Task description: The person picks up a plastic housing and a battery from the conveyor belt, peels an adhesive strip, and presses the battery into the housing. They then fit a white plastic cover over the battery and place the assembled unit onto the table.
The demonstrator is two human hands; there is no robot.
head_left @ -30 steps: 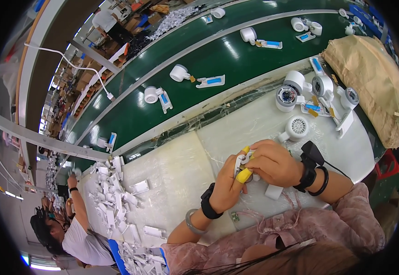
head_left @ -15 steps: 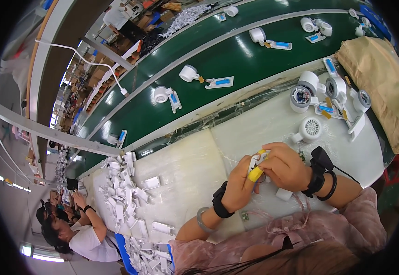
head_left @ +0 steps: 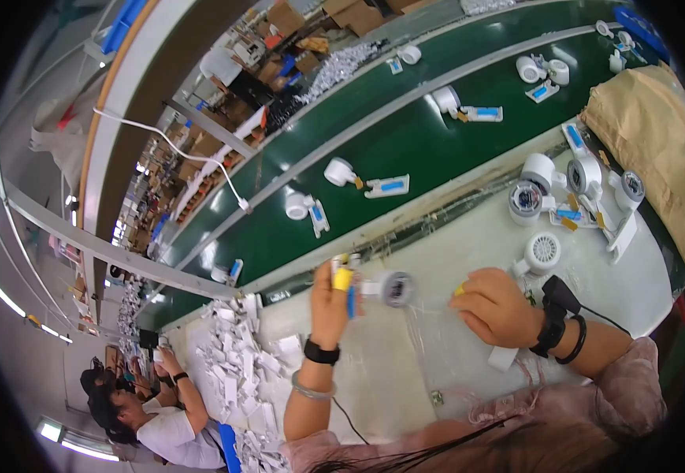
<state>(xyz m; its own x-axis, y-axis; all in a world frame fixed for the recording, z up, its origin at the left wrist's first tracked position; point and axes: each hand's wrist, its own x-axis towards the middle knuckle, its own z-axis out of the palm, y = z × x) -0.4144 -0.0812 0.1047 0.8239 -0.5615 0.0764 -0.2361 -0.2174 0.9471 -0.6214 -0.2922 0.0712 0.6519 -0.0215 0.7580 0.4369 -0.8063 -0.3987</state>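
My left hand [head_left: 328, 309] grips a small white fan [head_left: 397, 289] over the worktable [head_left: 374, 355]. Its round head points right and is blurred by motion; a blue battery [head_left: 351, 303] shows beside my fingers. Yellow covers wrap some fingertips on that hand. To the right, my right hand [head_left: 498, 307] is closed with the fingers curled, a yellow tip showing; whatever it may hold is hidden. Just beyond it lies a fan head with a grille [head_left: 542, 251]. Several open fan heads [head_left: 526, 201] with wired batteries cluster farther right.
White plastic parts [head_left: 236, 355] are heaped at the left. A green conveyor [head_left: 429, 158] carries several fans behind the table. Brown paper [head_left: 642, 134] covers the right corner. A metal frame bar [head_left: 122, 248] crosses the left side, with another person [head_left: 177, 426] seated beyond.
My left hand has moved left and away from my right hand, now with the fan showing in it. My right hand stays near its place. The whole view has shifted slightly.
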